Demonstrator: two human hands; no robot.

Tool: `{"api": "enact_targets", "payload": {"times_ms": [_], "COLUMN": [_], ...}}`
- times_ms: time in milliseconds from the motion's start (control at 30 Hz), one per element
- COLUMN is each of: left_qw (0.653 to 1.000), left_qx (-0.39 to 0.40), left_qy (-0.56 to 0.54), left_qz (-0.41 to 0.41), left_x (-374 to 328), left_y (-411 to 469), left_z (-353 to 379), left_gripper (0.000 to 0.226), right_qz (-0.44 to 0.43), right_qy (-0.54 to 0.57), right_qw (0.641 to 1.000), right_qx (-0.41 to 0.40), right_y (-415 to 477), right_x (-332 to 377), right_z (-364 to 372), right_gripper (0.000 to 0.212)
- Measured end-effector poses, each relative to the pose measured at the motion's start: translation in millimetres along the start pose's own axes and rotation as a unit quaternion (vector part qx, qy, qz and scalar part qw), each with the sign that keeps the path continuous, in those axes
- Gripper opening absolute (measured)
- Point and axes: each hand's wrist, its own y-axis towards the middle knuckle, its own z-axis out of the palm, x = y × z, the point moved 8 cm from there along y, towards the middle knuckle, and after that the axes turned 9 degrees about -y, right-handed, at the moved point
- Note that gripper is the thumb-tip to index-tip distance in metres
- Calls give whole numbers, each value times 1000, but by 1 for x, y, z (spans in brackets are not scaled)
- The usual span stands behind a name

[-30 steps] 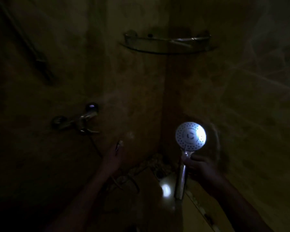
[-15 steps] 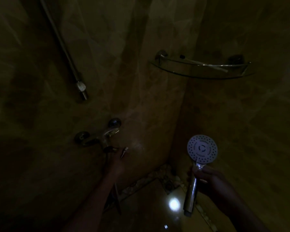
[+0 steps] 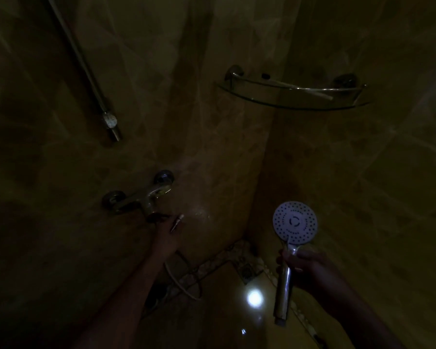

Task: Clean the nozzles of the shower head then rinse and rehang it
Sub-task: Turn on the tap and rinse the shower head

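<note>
The shower head (image 3: 295,222) is white and round, with its nozzle face turned toward me. It stands upright on a chrome handle, low at the right. My right hand (image 3: 310,265) is shut around the handle just below the head. No hose shows at the handle's lower end. My left hand (image 3: 165,234) is raised just under the chrome mixer tap (image 3: 141,197). It pinches a small metal-tipped piece (image 3: 178,221) that looks like the hose end. The room is very dark.
A chrome slide rail (image 3: 86,69) with a bracket (image 3: 109,120) runs up the left wall. A glass corner shelf (image 3: 295,98) hangs above the shower head. A hose loop (image 3: 186,288) lies on the floor near a drain (image 3: 248,270). A light glare (image 3: 254,297) shines on the wet floor.
My left hand has risen from lower down to just under the mixer tap. The view has tilted up, bringing the rail into sight. The shower head stays in my right hand.
</note>
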Motion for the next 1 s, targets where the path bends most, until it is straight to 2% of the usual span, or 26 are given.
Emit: {"api": "enact_targets", "payload": {"times_ms": [200, 233, 333, 567, 633, 700, 733, 867, 933, 1000], "left_qw": [999, 999, 999, 999, 998, 997, 996, 985, 982, 979], "left_qx": [-6, -15, -17, 10, 19, 40, 47, 133, 144, 156], "left_qy": [-42, -41, -28, 11, 35, 49, 70, 101, 121, 128], "left_qz": [-8, -4, -9, -30, -41, -43, -31, -31, -10, -3], "left_x": [-3, -3, -2, -16, -22, -10, -27, -55, -52, -53], "left_y": [-5, -6, -12, -22, -27, -25, -35, -67, -66, -66], "left_z": [5, 4, 1, -2, 3, 16, 25, 76, 102, 124], "left_gripper": [13, 19, 29, 14, 21, 32, 33, 24, 32, 27], "right_qz": [-2, -2, -8, -3, 2, 15, 21, 39, 62, 84], "right_qy": [-25, -28, -36, -32, -23, -11, -2, 68, 111, 136], "right_qw": [1000, 1000, 999, 999, 999, 1000, 1000, 996, 991, 986], "right_qx": [13, 14, 22, 29, 26, 13, -1, -36, -44, -49], "right_y": [-3, -3, -2, 12, 19, 29, 36, 70, 88, 106], "right_x": [-3, -4, -4, -8, -12, -16, -20, -32, -41, -51], "right_z": [-6, -6, -5, -2, -1, 1, -1, -1, 1, 6], "right_gripper": [14, 14, 16, 16, 19, 14, 15, 26, 26, 29]}}
